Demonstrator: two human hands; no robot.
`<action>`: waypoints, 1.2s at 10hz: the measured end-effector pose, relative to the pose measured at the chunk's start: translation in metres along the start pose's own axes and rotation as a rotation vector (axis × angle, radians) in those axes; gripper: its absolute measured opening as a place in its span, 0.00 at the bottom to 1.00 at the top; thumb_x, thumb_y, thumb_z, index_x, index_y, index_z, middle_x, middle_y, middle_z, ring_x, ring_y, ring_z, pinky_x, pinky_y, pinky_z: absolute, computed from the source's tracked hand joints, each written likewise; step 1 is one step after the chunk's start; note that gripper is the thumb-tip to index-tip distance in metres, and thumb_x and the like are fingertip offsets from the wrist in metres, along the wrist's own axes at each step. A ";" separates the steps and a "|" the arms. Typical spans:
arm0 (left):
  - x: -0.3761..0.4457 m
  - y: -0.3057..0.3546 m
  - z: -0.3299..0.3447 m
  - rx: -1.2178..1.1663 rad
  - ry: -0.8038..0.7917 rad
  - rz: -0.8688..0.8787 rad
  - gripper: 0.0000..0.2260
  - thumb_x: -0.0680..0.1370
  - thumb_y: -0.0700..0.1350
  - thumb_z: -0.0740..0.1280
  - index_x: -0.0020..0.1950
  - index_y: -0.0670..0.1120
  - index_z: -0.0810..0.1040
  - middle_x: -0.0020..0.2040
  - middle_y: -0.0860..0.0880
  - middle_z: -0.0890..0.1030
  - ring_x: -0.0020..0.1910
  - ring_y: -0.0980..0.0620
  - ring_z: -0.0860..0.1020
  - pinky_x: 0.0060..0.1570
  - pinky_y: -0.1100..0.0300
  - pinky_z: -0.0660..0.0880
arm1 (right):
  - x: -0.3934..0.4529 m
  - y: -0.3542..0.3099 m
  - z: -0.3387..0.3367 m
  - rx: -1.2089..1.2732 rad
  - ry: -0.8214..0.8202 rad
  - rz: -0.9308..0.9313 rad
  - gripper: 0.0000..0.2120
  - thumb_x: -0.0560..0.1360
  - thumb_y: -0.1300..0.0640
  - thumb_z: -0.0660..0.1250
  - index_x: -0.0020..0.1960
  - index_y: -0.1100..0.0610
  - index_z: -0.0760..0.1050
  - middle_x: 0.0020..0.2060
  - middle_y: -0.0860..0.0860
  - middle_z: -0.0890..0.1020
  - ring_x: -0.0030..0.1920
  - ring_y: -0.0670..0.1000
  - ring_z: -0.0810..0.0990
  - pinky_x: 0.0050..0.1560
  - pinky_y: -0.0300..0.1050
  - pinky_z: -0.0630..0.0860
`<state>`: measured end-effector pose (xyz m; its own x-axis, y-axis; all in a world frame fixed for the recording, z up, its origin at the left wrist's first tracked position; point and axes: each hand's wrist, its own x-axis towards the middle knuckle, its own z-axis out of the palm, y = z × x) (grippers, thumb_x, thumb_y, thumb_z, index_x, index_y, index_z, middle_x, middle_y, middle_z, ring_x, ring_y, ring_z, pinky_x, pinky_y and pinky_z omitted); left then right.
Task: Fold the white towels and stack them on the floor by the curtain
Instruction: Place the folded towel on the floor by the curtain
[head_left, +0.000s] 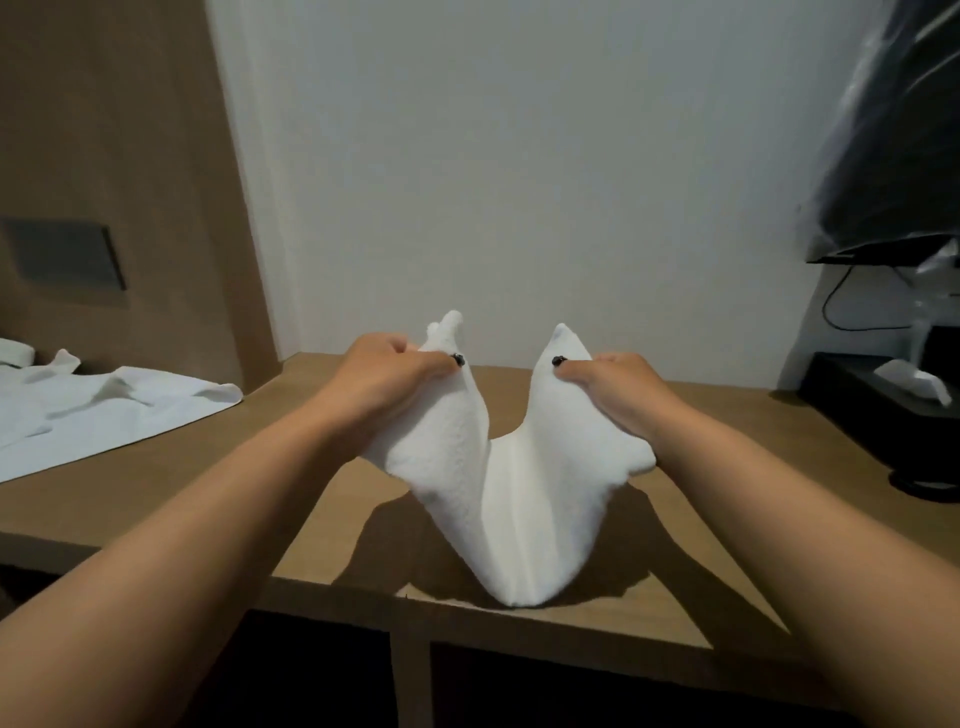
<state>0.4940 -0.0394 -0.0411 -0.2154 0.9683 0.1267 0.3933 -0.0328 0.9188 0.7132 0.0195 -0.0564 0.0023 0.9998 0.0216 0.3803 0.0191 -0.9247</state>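
1. Open compartments sit under the wooden desk top. Two dark openings are visible, split by one upright divider. Their contents cannot be made out.
2. A black box stands at the right end of the desk top, with a piece of white tissue sticking out of its top.
3. The white towel is held up above the desk top in a V shape. Its lower fold touches the desk top close to the front edge.
4. The left hand pinches the towel's left upper end. The thumb and curled fingers clamp the cloth, and a corner sticks up past the fingertips.
5. The right hand pinches the right upper end the same way. The thumb lies on the near face of the cloth, and a pointed corner stands above it.
6. The two hands are apart, with the dip of the V between them.
7. Count: one towel in the hands. More white cloth lies spread out at the left end of the desk top; how many pieces cannot be told.
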 end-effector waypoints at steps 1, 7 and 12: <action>0.042 -0.001 0.001 -0.023 0.005 -0.085 0.08 0.74 0.47 0.71 0.47 0.44 0.76 0.39 0.44 0.79 0.33 0.47 0.78 0.33 0.61 0.74 | 0.040 -0.004 0.013 0.017 -0.010 0.046 0.09 0.74 0.57 0.70 0.43 0.58 0.70 0.38 0.57 0.74 0.34 0.54 0.73 0.34 0.44 0.63; 0.123 0.099 -0.085 0.200 -0.043 -0.588 0.15 0.79 0.48 0.63 0.59 0.39 0.77 0.54 0.40 0.80 0.54 0.39 0.78 0.50 0.50 0.73 | 0.114 -0.169 -0.013 -0.228 -0.218 0.142 0.13 0.75 0.52 0.66 0.36 0.60 0.72 0.35 0.57 0.79 0.36 0.58 0.80 0.36 0.45 0.70; -0.012 0.100 -0.205 0.355 0.394 -0.570 0.17 0.81 0.51 0.59 0.35 0.44 0.69 0.36 0.47 0.75 0.38 0.47 0.72 0.35 0.56 0.64 | 0.051 -0.255 0.093 -0.337 -0.576 -0.202 0.13 0.76 0.53 0.64 0.35 0.57 0.70 0.32 0.52 0.75 0.32 0.52 0.74 0.33 0.43 0.67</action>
<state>0.3526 -0.1055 0.1262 -0.7456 0.6504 -0.1448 0.3749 0.5891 0.7158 0.5304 0.0666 0.1454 -0.5542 0.8250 -0.1105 0.5879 0.2940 -0.7536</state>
